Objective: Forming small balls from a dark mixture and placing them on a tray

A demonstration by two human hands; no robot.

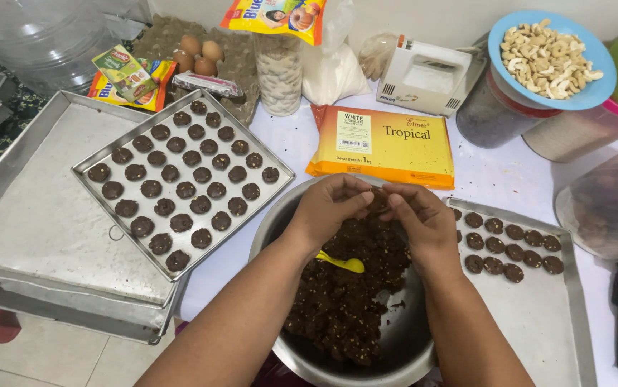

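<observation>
My left hand (327, 208) and my right hand (416, 218) meet over a steel mixing bowl (269, 222), fingers pinched together around a small lump of dark chocolate dough (378, 202). The bowl holds a mass of the same nutty brown dough (345, 301), with a yellow plastic spoon (343, 263) lying in it just under my left wrist. To the right, a steel tray (538, 322) carries two short rows of dough balls (513, 244). To the left, a smaller tray (101, 154) is filled with several rows of dough balls (184, 179).
The filled tray rests on stacked larger trays (30, 229) overhanging the table's left edge. Behind the bowl lies a yellow chocolate block package (384, 143). Further back stand a white hand mixer (423, 75), an egg carton (201, 54), a blue bowl of cashews (549, 57) and several plastic containers.
</observation>
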